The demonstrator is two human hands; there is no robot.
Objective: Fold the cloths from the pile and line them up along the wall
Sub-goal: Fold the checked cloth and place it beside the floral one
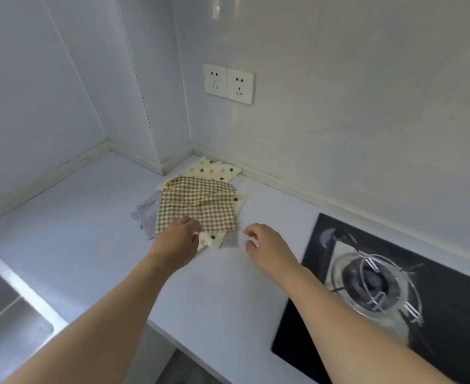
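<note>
The left hand [179, 239], at the centre of the frame, lies on the near edge of the checked cloth [197, 206] with its fingers curled down, though whether it grips the cloth I cannot tell, while the right hand [267, 245] hovers just right of the pile, loosely open and holding nothing. The checked cloth tops a pile with a dotted cloth [214, 170] and a grey cloth [145, 214], on the counter [89, 217] near the wall corner. Two sockets [229, 83] sit above, a stove [380, 286] lower right, a sink [3, 309] lower left.
</note>
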